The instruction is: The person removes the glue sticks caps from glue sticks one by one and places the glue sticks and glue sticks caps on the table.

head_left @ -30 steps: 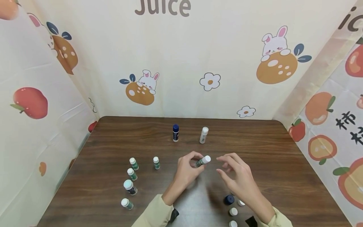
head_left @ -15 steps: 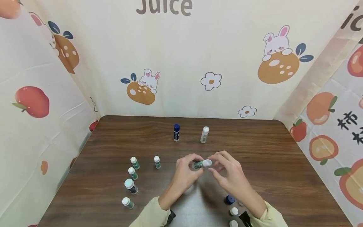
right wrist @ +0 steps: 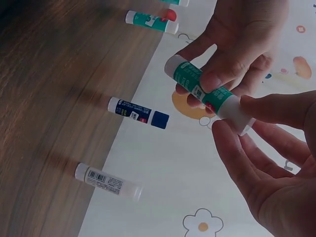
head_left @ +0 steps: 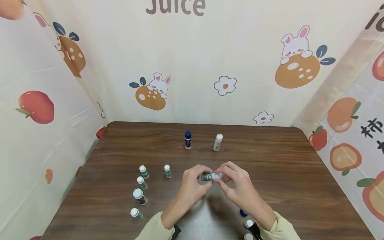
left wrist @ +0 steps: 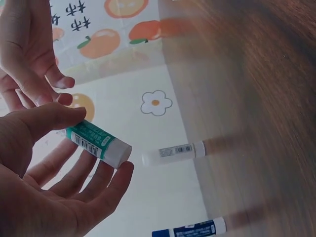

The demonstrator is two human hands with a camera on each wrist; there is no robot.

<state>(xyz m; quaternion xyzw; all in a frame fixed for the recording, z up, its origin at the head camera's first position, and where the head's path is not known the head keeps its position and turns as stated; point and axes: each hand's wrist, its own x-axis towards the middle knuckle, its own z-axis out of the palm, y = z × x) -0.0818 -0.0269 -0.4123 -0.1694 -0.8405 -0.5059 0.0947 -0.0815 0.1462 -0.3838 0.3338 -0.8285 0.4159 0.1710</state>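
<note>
My left hand (head_left: 192, 185) holds a green-labelled glue stick (head_left: 207, 177) by its body, above the middle of the table. The stick lies nearly level in the head view, its white cap to the right. My right hand (head_left: 240, 186) pinches that white cap (right wrist: 236, 114) between thumb and fingertips, as the right wrist view shows. In the left wrist view, the thumb presses on the green label (left wrist: 89, 138) and the fingers curl underneath. Behind the hands, a navy glue stick (head_left: 188, 141) and a white glue stick (head_left: 218, 143) stand upright.
Several white-capped glue sticks stand at the left, among them a wider one (head_left: 140, 196) and a smaller green one (head_left: 167, 171). By my right forearm lie a navy cap (head_left: 244, 212) and white caps (head_left: 248, 223), partly hidden. A printed curtain (head_left: 192, 66) borders the table's back.
My right hand has moved left to the glue stick and taken hold of its cap. The stick has turned from tilted up to nearly level, and the left hand has shifted slightly left.
</note>
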